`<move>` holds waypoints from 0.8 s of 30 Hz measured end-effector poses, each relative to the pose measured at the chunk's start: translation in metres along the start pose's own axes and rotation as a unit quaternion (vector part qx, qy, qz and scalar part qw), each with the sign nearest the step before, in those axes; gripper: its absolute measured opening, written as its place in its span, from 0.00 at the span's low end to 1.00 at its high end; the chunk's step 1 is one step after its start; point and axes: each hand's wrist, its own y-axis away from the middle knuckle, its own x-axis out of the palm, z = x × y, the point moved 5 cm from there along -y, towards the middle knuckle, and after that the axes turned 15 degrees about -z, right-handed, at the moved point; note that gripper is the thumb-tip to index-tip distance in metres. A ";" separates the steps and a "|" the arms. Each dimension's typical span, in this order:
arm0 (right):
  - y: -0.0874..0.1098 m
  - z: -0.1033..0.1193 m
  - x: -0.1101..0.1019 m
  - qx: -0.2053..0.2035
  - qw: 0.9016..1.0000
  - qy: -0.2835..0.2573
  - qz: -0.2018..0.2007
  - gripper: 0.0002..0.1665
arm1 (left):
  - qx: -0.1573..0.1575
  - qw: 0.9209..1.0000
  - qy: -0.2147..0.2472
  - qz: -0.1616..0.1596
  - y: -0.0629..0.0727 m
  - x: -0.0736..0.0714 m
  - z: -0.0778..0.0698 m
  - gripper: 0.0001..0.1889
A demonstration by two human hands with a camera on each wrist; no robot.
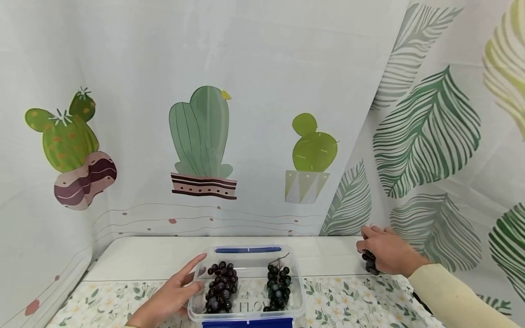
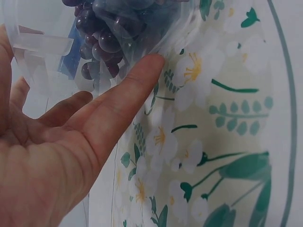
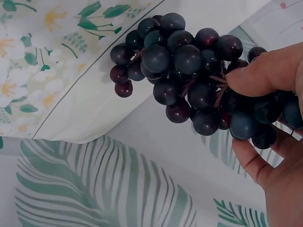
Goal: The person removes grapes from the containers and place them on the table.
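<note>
My right hand [image 1: 387, 250] grips a bunch of dark grapes [image 3: 189, 71] at the right end of the table; the thumb presses the stems in the right wrist view. On the left, my left hand [image 1: 174, 294] touches the side of a clear plastic container [image 1: 302, 291] with fairly straight fingers. In the left wrist view its fingers [image 2: 137, 78] lie along the container's wall. Inside the container are two grape bunches: a purplish one [image 1: 221, 289] at left and a blacker one [image 1: 279, 284] with its stem up at right.
Blue clasps [image 1: 248, 323] line the container's near and far sides. A floral cloth [image 1: 336, 296] covers the table's front, with a plain cream strip [image 1: 328, 255] behind. Curtains with printed cacti [image 1: 201, 136] and leaves [image 1: 430, 132] hang behind and to the right.
</note>
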 end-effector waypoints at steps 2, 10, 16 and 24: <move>0.000 0.002 0.000 -0.003 1.000 -0.002 -0.001 0.27 | -0.002 1.000 0.001 -0.003 0.000 0.000 -0.001 0.38; -0.002 0.010 -0.001 -0.015 1.000 -0.007 -0.007 0.26 | 0.000 1.000 0.003 0.002 0.000 0.001 -0.002 0.38; -0.003 0.012 0.004 -0.018 1.000 -0.009 -0.009 0.25 | 0.002 1.000 0.006 0.015 0.000 -0.001 0.001 0.38; -0.006 0.018 0.005 -0.015 1.000 -0.016 -0.011 0.25 | 0.008 1.000 0.006 0.018 -0.001 0.000 0.000 0.38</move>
